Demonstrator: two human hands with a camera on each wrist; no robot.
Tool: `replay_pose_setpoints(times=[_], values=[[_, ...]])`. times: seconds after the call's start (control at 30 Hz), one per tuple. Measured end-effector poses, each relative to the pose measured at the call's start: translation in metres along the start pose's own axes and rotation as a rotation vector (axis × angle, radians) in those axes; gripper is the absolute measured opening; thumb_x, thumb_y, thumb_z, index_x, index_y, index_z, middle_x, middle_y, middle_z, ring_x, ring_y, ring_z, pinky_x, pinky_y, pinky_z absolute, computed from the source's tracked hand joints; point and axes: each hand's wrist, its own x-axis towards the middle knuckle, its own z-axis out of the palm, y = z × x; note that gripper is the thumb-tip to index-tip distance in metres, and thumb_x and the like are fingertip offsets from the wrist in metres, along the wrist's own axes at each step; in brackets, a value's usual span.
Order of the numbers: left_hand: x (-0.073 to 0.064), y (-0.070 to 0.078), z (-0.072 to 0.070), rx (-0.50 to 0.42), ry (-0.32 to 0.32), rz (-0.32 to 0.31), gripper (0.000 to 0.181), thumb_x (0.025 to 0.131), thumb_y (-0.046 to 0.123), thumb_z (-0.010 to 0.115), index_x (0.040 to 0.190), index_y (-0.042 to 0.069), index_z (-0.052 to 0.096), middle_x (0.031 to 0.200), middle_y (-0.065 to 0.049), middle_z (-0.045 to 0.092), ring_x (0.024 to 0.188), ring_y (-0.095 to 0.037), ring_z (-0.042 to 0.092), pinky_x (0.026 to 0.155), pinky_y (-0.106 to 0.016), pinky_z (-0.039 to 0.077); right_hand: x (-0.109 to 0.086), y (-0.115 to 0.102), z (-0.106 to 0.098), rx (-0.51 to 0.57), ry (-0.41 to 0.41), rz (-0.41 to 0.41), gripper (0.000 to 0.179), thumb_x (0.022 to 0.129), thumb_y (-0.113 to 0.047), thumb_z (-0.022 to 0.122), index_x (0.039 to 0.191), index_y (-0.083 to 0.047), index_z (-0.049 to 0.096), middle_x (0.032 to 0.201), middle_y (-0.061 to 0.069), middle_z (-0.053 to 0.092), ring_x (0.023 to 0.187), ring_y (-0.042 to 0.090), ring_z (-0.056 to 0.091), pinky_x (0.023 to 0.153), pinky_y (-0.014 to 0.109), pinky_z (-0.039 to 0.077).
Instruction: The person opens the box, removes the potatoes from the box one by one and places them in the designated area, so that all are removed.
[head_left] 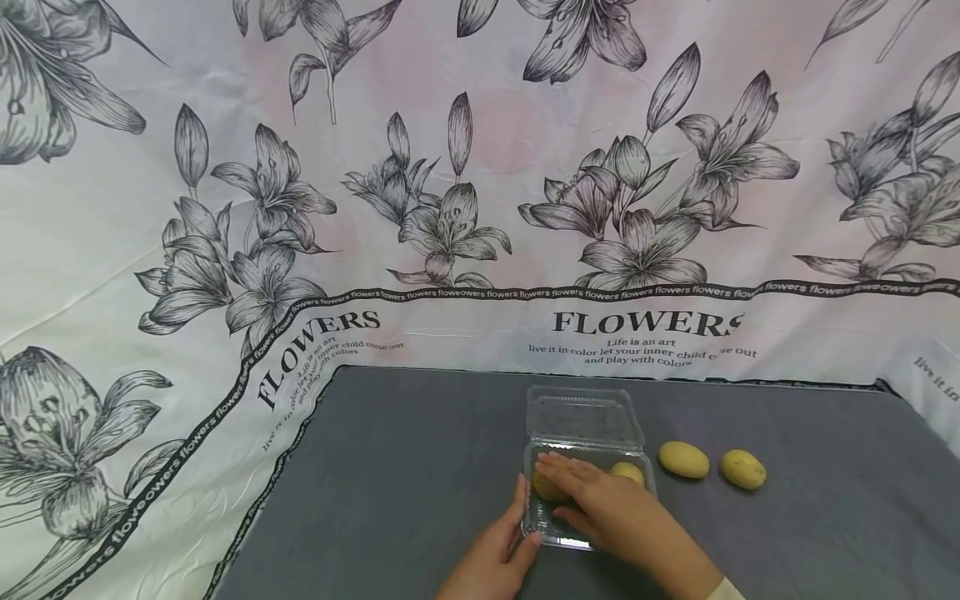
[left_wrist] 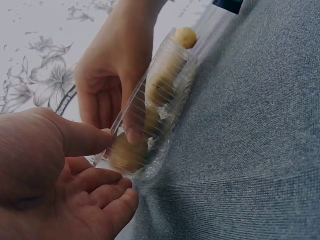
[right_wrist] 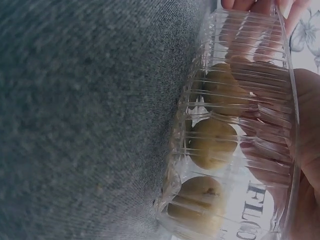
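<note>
A clear plastic clamshell box (head_left: 558,542) stands on the grey cloth, its lid (head_left: 581,415) folded back. My left hand (head_left: 491,546) holds the box's left rim between thumb and fingers. Inside the box, my right hand (head_left: 611,504) has its fingers over a potato (head_left: 546,486) at the left end; in the left wrist view its thumb touches that potato (left_wrist: 127,156). Another potato (head_left: 627,472) shows at the box's right side. Through the ribbed wall, the right wrist view shows several potatoes, including a spotted one (right_wrist: 200,202). My right palm hides part of the box.
Two loose yellow potatoes, a left one (head_left: 683,460) and a right one (head_left: 742,470), lie on the cloth right of the box. Behind the grey tabletop (head_left: 405,467) hangs a flower-printed curtain (head_left: 465,333). A dark object (left_wrist: 229,5) shows at the left wrist view's top edge.
</note>
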Motion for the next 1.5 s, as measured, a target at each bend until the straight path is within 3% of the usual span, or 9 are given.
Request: replay_pose_setpoints(times=[0.5, 0.77, 0.97, 1.27, 1.5], values=[[0.0001, 0.0012, -0.0004, 0.007, -0.006, 0.003, 0.077, 0.112, 0.025, 0.055, 0.168, 0.001, 0.008, 0.175, -0.016, 0.007, 0.158, -0.031, 0.013, 0.127, -0.046, 0.02, 0.0017, 0.001, 0.0061, -0.005, -0.015, 0.016, 0.063, 0.087, -0.024, 0.089, 0.144, -0.012, 0.064, 0.144, 0.009, 0.067, 0.123, 0.027, 0.07, 0.089, 0.045, 0.063], [-0.0003, 0.0015, 0.0, 0.02, 0.007, 0.039, 0.076, 0.112, 0.023, 0.057, 0.168, 0.0, 0.01, 0.174, -0.019, 0.009, 0.158, -0.034, 0.015, 0.127, -0.042, 0.022, 0.0034, -0.0002, 0.0034, -0.003, -0.05, 0.038, 0.062, 0.088, -0.021, 0.088, 0.144, -0.011, 0.064, 0.143, 0.009, 0.068, 0.122, 0.029, 0.07, 0.091, 0.046, 0.063], [0.0009, 0.0015, 0.0001, -0.01, 0.0, -0.006, 0.077, 0.112, 0.025, 0.057, 0.169, 0.004, 0.009, 0.175, -0.014, 0.009, 0.159, -0.028, 0.014, 0.128, -0.041, 0.018, 0.0041, 0.0007, 0.004, -0.012, -0.087, 0.049, 0.061, 0.088, -0.02, 0.088, 0.143, -0.011, 0.064, 0.141, 0.009, 0.069, 0.12, 0.029, 0.071, 0.091, 0.046, 0.063], [0.0, 0.0006, 0.0016, -0.043, -0.006, -0.006, 0.077, 0.112, 0.023, 0.057, 0.168, 0.003, 0.008, 0.175, -0.015, 0.01, 0.158, -0.027, 0.014, 0.127, -0.037, 0.018, 0.0041, 0.0017, 0.0065, 0.007, -0.097, 0.047, 0.056, 0.088, -0.02, 0.088, 0.139, -0.011, 0.066, 0.132, 0.009, 0.073, 0.108, 0.027, 0.075, 0.083, 0.043, 0.064], [0.0001, 0.0019, 0.0013, -0.023, 0.003, -0.009, 0.077, 0.112, 0.025, 0.056, 0.169, 0.004, 0.009, 0.175, -0.015, 0.011, 0.159, -0.029, 0.014, 0.128, -0.044, 0.017, 0.0063, 0.0008, 0.0057, 0.001, -0.087, 0.047, 0.054, 0.087, -0.021, 0.088, 0.137, -0.013, 0.067, 0.13, 0.005, 0.074, 0.108, 0.026, 0.075, 0.082, 0.043, 0.065]])
